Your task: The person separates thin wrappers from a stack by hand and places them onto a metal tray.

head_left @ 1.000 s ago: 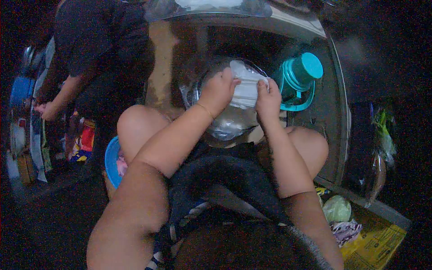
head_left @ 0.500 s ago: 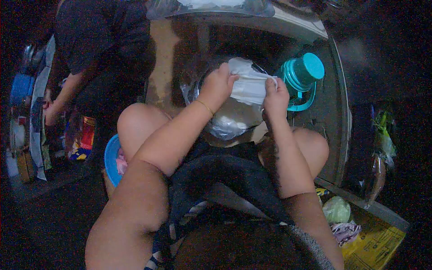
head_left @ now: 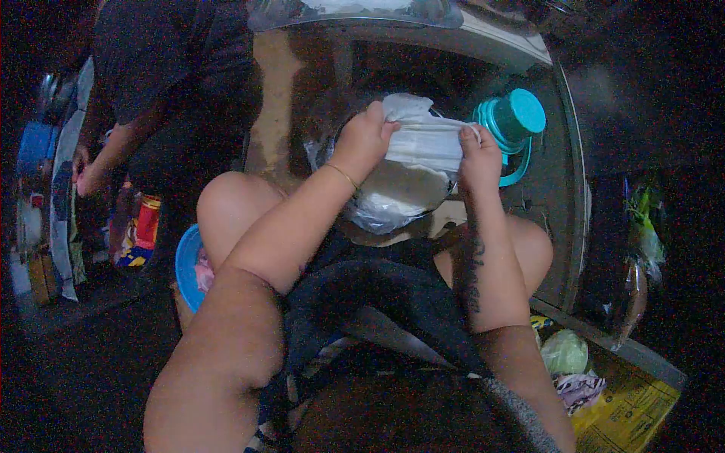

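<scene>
White cloth (head_left: 427,142) pulled taut between my two hands, over the far side of a plastic-lined vessel (head_left: 393,211) set between my knees; whether its underside touches the vessel, I can't tell. My left hand (head_left: 365,138) grips the bunched left end, thumb on top. My right hand (head_left: 479,155) pinches the right edge between thumb and fingers. Just beyond the right hand, to its right: a teal bucket (head_left: 522,113), handle hanging toward me. By my left knee, a blue basin (head_left: 187,264) holding something pink. Low at right, a pale green bag (head_left: 565,352) and a crumpled patterned cloth (head_left: 580,391) near a yellow sheet (head_left: 634,408). Far left, another person's bare forearm (head_left: 113,158), dark sleeve above.
</scene>
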A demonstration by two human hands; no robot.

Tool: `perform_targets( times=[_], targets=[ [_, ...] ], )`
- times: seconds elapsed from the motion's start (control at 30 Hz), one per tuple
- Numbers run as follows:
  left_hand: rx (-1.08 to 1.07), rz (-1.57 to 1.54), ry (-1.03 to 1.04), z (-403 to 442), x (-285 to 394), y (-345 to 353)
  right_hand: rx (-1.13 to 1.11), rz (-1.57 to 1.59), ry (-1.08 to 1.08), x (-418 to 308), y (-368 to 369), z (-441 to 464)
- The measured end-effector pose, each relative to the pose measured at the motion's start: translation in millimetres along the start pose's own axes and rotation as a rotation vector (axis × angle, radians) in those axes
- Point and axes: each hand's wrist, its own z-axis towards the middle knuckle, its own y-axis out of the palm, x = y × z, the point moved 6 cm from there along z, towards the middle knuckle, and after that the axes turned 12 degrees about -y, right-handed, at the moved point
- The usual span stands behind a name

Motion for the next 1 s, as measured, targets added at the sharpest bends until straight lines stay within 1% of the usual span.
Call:
perform_targets(
  times=[0.17, 0.3, 0.37, 0.5, 0.6, 0.7, 0.8, 0.9, 1.0],
  targets=[
    [0.003, 0.038, -0.004, 3, -2, -1, -0.086, -0.052, 0.039, -2, -9, 6],
    [0.01, 0.03, 0.0, 6, -4, -4, -0.171, -0.105, 0.055, -28, -15, 7],
    [-0.007, 0.038, -0.014, 6, -2, -8, -0.198, -0.079, 0.06, -11, -15, 12],
    [-0.012, 0.056, 0.008, 5, -2, -14, -0.278, 0.01, 0.07, -11, -20, 17],
    [-0.033, 0.051, 0.012, 7, -3, -11, -0.277, 0.029, 0.086, -5, -27, 22],
    [-0.049, 0.06, 0.022, 7, -4, -9, -0.218, 0.093, 0.209, -8, -34, 17],
    [-0.053, 0.059, 0.037, 7, -8, -7, -0.299, 0.045, 0.208, 7, -44, 22],
    [-0.06, 0.006, 0.058, 7, -10, -7, -0.352, 0.144, 0.216, 9, -50, 25],
    [-0.104, 0.018, 0.011, 8, -14, -5, -0.396, 0.041, 0.239, 5, -59, 28]
  ],
)
